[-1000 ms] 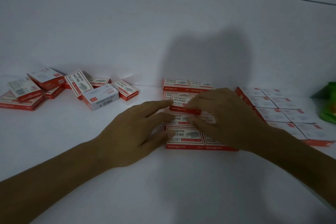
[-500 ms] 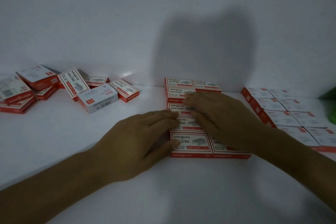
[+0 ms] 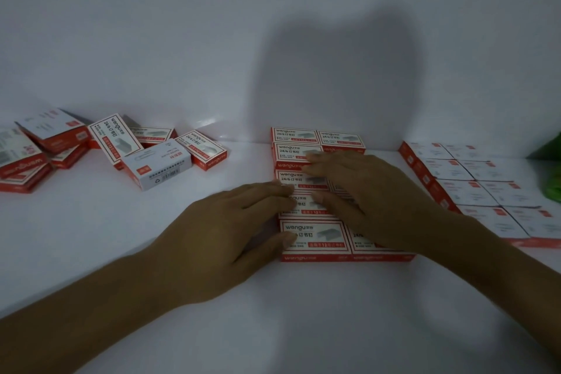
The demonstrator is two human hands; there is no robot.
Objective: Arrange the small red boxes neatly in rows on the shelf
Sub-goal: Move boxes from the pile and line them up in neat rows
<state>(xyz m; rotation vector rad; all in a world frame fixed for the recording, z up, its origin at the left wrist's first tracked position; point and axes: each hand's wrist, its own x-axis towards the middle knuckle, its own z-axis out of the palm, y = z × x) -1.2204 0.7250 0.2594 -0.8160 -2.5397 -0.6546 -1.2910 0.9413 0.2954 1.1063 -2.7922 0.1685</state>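
bare left hand (image 3: pixel 226 234) and bare right hand (image 3: pixel 368 194), long slim fingers (image 3: pixel 267 188), short plain nails (image 3: pixel 287 237); forearms (image 3: pixel 91 313) uncovered to the frame's edge.

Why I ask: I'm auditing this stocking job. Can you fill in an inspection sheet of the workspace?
Surface: white shelf, dimly lit.
Job's things: centre block of red staple boxes, lying flat in two columns; right block of boxes, in neat rows with pale faces up.
Clutter: loose pile of boxes at left, tilted and overlapping; grey-sided box in front of it, barcode showing.
Grippers: left hand, fingers straight against the centre block's left edge; right hand, flat on top of that block.
Cables: nothing seen.
Surroundings: white back wall carrying a shadow; green object at the right edge, cut off.
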